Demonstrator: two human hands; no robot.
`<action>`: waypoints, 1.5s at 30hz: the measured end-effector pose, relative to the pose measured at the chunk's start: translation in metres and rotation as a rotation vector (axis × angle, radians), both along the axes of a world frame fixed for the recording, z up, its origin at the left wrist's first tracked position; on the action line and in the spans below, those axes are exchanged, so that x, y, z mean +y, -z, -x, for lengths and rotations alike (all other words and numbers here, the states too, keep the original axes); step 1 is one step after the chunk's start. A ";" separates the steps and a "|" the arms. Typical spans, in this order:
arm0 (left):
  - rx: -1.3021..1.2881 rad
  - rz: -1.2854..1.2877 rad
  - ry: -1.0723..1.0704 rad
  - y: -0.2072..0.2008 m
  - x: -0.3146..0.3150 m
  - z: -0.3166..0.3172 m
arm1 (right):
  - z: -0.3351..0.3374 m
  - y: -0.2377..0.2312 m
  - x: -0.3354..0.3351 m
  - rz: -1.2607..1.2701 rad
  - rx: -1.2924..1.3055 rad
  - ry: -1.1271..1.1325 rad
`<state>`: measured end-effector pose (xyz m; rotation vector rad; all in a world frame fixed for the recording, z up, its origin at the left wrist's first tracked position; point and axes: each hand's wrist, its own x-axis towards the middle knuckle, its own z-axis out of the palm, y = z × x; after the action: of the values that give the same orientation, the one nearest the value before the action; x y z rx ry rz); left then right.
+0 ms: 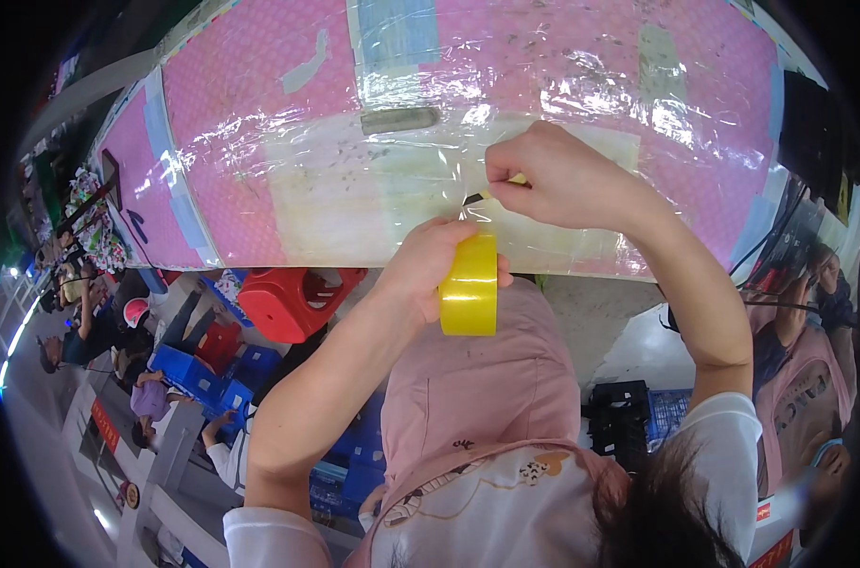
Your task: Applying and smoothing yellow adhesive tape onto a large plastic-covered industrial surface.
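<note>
My left hand (428, 265) is closed round a wide roll of yellow tape (469, 298), held at the near edge of the table. Just above and to the right, my right hand (539, 175) is closed on a small cutter knife (474, 199) with a yellow handle and a dark blade. The blade points left and down, a little above the roll and my left fingers. Beneath both hands lies the worktable (326, 204), its pink and pale sheets under shiny clear film. My right fingers hide most of the knife's handle.
A grey flat bar (398, 120) lies on the table beyond my hands. Below the table's left edge stands a red plastic stool (280, 305), with blue crates (188, 374) farther back. Other people are at the left, and a person in pink (808, 379) is at the right.
</note>
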<state>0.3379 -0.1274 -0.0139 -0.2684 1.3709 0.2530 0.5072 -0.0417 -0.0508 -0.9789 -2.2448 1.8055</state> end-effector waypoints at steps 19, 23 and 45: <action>-0.012 -0.008 0.032 0.001 0.001 -0.003 | 0.023 0.047 0.098 -0.768 -0.348 0.666; -0.015 -0.038 0.026 0.001 -0.001 0.001 | 0.022 0.011 0.056 -0.779 -0.316 0.681; -0.031 0.069 0.043 0.004 -0.060 -0.003 | 0.027 0.017 -0.023 -0.508 -0.126 -0.119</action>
<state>0.3410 -0.1873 -0.0175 -0.2984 1.3544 0.1655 0.4802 -0.0648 -0.0680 -0.8873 -2.6878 1.1265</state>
